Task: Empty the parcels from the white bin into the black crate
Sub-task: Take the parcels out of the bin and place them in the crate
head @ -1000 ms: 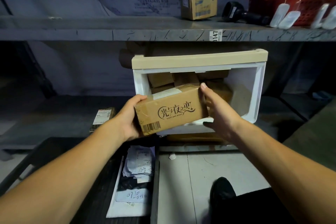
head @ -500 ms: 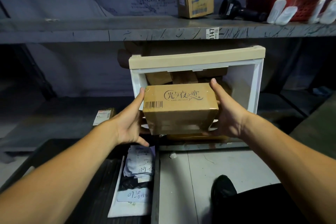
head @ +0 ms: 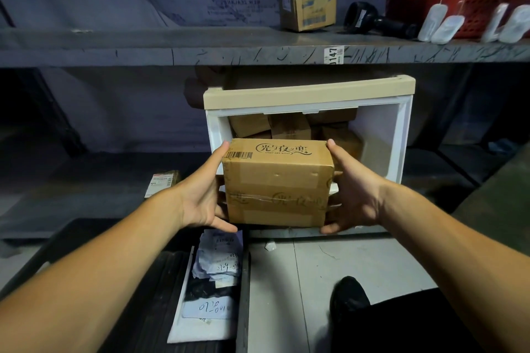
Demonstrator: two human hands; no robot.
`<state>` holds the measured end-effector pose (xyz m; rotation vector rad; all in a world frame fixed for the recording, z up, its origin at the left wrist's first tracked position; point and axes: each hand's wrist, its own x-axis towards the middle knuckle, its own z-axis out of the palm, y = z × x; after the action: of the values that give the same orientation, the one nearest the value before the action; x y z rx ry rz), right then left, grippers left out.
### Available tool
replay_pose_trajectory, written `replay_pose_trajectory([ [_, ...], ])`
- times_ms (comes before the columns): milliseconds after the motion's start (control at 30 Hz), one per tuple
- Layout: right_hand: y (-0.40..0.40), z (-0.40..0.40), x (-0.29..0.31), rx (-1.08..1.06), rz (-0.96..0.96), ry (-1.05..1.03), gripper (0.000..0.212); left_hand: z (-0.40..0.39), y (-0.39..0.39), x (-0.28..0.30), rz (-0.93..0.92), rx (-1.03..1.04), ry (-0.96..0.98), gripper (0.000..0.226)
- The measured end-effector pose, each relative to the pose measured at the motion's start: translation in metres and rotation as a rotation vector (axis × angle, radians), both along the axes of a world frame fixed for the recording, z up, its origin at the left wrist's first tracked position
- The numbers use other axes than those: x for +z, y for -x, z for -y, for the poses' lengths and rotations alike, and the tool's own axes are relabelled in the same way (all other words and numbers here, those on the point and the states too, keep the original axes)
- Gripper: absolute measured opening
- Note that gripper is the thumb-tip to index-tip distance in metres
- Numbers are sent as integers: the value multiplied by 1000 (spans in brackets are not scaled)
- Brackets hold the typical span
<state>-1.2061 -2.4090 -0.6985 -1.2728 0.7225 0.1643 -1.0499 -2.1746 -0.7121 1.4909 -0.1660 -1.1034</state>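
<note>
Two hands, left hand and right hand, clasp one cardboard parcel between curled fingers before one white bin holding several parcels.

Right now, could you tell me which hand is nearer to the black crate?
Left. The left hand is just above the black crate; the right hand is farther right, over the floor.

Box reads "LIGHT AND NIGHT"; shelf tag "0147".

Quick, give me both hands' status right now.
Left hand: grips the left end of the cardboard box.
Right hand: grips the right end of the same box, held in front of the white bin.
</note>
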Motion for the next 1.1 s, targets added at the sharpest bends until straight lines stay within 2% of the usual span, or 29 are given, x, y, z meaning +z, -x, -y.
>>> replay_pose_trajectory([
  [200, -5, -6, 0, -153, 208, -13, 68, 3, 2, 1, -61, 50, 95, 92],
  [400, -9, -15, -1, -196, 260, 152, 36, 7, 13, 8, -92, 93, 161, 63],
  [467, -11, -17, 0, -216, 310, 188, 29, 7, 12, 9, -98, 136, 193, 45],
  [533, -14, -17, 1, -232, 367, 209, 27, 8, 12, 11, -95, 177, 210, 40],
  [633, -20, -14, 0, -237, 440, 212, 30, 9, 15, 11, -83, 208, 236, 38],
  [800, -22, -7, -5, -255, 443, 201, 61, 11, 21, 8, -22, 256, 255, 31],
  [867, -20, -2, -9, -236, 377, 177, 62, 12, 23, 8, 0, 256, 277, 30],
  [933, -15, 0, -9, -162, 275, 174, 53, 13, 23, 6, 33, 269, 309, 32],
  [1033, -10, 1, -9, -130, 210, 190, 41, 12, 23, 0, 72, 317, 344, 67],
  [1100, -9, 1, -9, -140, 218, 192, 40, 11, 23, -3, 93, 336, 339, 72],
])
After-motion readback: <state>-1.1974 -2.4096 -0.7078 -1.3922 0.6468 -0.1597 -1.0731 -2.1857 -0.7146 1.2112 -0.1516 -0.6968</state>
